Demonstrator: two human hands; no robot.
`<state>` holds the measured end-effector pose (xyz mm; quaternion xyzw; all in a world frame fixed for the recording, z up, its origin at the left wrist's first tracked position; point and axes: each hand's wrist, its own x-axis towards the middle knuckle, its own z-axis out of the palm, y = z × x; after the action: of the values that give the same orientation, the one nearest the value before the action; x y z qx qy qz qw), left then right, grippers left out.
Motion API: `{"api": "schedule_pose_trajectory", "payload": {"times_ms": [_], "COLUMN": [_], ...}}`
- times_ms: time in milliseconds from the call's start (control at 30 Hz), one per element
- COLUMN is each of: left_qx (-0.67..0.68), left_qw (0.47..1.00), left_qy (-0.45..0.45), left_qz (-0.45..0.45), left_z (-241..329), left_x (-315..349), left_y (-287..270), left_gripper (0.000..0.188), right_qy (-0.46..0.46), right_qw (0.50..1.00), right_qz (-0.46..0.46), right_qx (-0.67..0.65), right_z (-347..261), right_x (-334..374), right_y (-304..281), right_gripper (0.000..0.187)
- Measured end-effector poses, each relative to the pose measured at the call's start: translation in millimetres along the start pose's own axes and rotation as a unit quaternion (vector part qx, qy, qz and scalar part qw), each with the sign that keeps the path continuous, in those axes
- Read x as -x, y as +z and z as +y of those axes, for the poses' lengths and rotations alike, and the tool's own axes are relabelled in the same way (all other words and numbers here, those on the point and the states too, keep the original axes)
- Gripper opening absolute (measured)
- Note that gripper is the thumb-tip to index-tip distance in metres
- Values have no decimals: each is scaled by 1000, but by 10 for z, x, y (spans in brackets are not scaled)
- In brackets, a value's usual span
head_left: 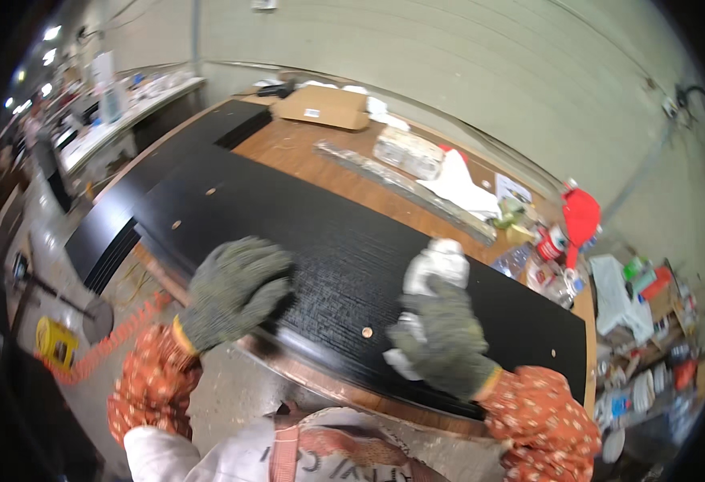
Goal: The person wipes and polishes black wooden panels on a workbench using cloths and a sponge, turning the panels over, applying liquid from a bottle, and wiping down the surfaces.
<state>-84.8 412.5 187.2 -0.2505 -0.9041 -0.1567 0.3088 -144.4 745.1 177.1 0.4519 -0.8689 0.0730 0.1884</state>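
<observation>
A large black panel (312, 217) with a wood-grain surface and several small round pale spots lies on the workbench in front of me. My right hand (449, 341), in a grey-green knit glove, presses a crumpled white cloth (437, 263) onto the panel's right part. Bits of the cloth stick out above and below the fingers. On the panel's near edge, left of the middle, rests my left hand (238, 291) in a matching glove. Its fingers lie extended, close together, over the black surface, and no object shows in it.
Behind the panel, the brown workbench (284, 143) carries a cardboard box (323, 108), a long grey bar (401, 187), a whitish block (409, 151) and white cloths. Bottles and a red bottle-like item (580, 215) crowd the right end. A yellow bucket (56, 344) and coiled orange hose (132, 331) are lower left.
</observation>
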Motion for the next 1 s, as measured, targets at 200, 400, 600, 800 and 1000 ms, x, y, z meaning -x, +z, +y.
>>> {"api": "schedule_pose_trajectory", "payload": {"times_ms": [200,400,600,800,1000], "left_qx": [-113,-50,-69,-41,-81], "left_qw": [991,989,965,977,954], "left_qy": [-45,-2,1,-63,-90], "left_qz": [47,142,253,200,273], "left_z": [-247,-444,-464,-418,-433], "left_x": [593,673,827,890,1024], "left_y": [220,441,572,588,568], "left_gripper": [34,36,29,39,33], "right_qy": [6,567,215,-241,262], "right_qw": [995,815,975,943,851], "right_qz": [-41,116,49,-80,-94], "right_qx": [-94,0,-32,-214,-445], "right_z": [-134,1408,48,-739,-76], "right_x": [-817,1527,-635,-2620,-2523], "right_y": [202,-343,379,1006,968], "right_gripper": [72,35,49,46,32]}}
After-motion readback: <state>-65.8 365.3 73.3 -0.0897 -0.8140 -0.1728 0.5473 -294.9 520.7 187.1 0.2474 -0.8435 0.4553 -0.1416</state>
